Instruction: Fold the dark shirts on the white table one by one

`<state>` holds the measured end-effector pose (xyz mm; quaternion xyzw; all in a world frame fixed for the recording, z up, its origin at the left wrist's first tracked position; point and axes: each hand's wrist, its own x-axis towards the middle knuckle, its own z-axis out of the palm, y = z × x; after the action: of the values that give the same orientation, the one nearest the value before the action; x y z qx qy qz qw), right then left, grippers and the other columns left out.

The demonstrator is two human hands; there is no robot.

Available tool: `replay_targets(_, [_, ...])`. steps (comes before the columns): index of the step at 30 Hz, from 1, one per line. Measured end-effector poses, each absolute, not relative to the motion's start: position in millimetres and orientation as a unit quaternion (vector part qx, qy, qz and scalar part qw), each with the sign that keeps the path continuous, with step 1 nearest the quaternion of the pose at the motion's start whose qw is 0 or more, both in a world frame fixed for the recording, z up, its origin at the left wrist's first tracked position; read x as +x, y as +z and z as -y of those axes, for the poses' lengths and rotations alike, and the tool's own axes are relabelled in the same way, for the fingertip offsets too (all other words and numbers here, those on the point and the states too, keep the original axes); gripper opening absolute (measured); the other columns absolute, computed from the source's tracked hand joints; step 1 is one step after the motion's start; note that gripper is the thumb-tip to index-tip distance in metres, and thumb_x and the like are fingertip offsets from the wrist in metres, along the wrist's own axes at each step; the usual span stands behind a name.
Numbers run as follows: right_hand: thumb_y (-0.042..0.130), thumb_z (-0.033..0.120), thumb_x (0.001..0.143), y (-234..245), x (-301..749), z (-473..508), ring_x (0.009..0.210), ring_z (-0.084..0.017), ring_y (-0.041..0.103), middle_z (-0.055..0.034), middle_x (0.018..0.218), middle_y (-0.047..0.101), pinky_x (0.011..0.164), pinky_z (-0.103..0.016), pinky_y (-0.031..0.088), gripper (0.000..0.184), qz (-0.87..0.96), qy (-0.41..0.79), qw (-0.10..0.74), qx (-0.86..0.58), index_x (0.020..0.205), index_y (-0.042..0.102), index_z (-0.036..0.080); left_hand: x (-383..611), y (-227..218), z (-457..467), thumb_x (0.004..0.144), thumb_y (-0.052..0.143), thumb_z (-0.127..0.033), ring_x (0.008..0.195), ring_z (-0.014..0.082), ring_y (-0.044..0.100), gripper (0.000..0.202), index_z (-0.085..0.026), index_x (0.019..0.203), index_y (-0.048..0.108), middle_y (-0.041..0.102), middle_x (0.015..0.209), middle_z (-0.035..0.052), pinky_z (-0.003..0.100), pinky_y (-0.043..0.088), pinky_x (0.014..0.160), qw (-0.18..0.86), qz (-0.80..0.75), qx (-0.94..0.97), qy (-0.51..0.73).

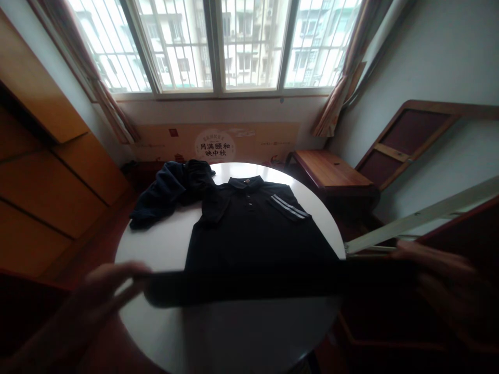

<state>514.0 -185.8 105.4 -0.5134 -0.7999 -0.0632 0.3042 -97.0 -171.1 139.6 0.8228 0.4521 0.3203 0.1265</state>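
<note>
Left hand [88, 306] and right hand [440, 280] are bare, slightly blurred.

We see a round white table [134, 249] with a crumpled navy garment [163, 195] at its far edge. Behind it, a printed cardboard banner [214, 145] sits under a barred window [218, 44] with tied curtains [335, 93]. On the right we have a wooden bench [327, 169] and a wood-and-maroon frame [405, 140] leaning on the wall; wooden cabinet doors [50, 192] on the left.
</note>
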Motion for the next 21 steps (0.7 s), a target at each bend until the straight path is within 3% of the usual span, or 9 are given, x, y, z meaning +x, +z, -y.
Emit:
replay_targets(2, [0.049, 0.03, 0.089, 118, 505, 131, 0.079, -0.029, 0.069, -0.0088, 0.091, 0.07, 0.067, -0.043, 0.055, 0.021, 0.789, -0.047, 0.337, -0.512, 0.101, 0.066, 0.033, -92, 133, 112, 0.089, 0.062, -0.042, 0.071, 0.0175, 0.066, 0.026, -0.019, 0.097, 0.073, 0.073, 0.081, 0.0019, 0.024, 0.053, 0.061, 0.213, -0.503, 0.752, 0.37])
replay_targets(6, [0.05, 0.026, 0.083, 125, 475, 30, 0.086, -0.027, 0.066, -0.0116, 0.094, 0.07, 0.083, -0.042, 0.052, 0.021, 0.777, 0.002, 0.325, -0.539, 0.095, 0.065, 0.019, -64, 103, -13, 0.082, 0.067, -0.055, 0.081, 0.0174, 0.066, 0.053, -0.01, 0.109, 0.07, 0.074, 0.096, 0.007, 0.025, 0.053, 0.072, 0.309, -0.509, 0.657, 0.462])
replay_targets(9, [0.051, 0.021, 0.079, 109, 462, -32, 0.091, -0.027, 0.066, -0.0116, 0.096, 0.071, 0.087, -0.041, 0.051, 0.025, 0.742, 0.021, 0.306, -0.597, 0.097, 0.068, 0.016, -45, 78, -82, 0.08, 0.064, -0.061, 0.081, 0.0198, 0.066, 0.058, -0.009, 0.105, 0.071, 0.074, 0.097, 0.0107, 0.027, 0.053, 0.071, 0.262, -0.533, 0.656, 0.466])
replay_targets(16, [0.048, 0.017, 0.084, 72, 457, -126, 0.105, -0.025, 0.062, -0.0162, 0.107, 0.07, 0.097, -0.034, 0.045, 0.03, 0.751, -0.013, 0.184, -0.634, 0.105, 0.068, 0.007, -24, 56, -160, 0.092, 0.054, -0.033, 0.09, 0.0219, 0.067, 0.03, -0.011, 0.102, 0.072, 0.074, 0.101, 0.0126, 0.03, 0.05, 0.086, 0.105, -0.581, 0.71, 0.384])
replay_targets(21, [0.049, 0.019, 0.086, 55, 455, -159, 0.108, -0.028, 0.058, -0.0165, 0.111, 0.068, 0.094, -0.039, 0.046, 0.03, 0.733, -0.007, 0.158, -0.661, 0.108, 0.066, 0.01, -21, 48, -187, 0.093, 0.052, -0.028, 0.097, 0.0245, 0.067, 0.028, -0.011, 0.102, 0.072, 0.074, 0.105, 0.0145, 0.032, 0.048, 0.09, 0.056, -0.605, 0.713, 0.35])
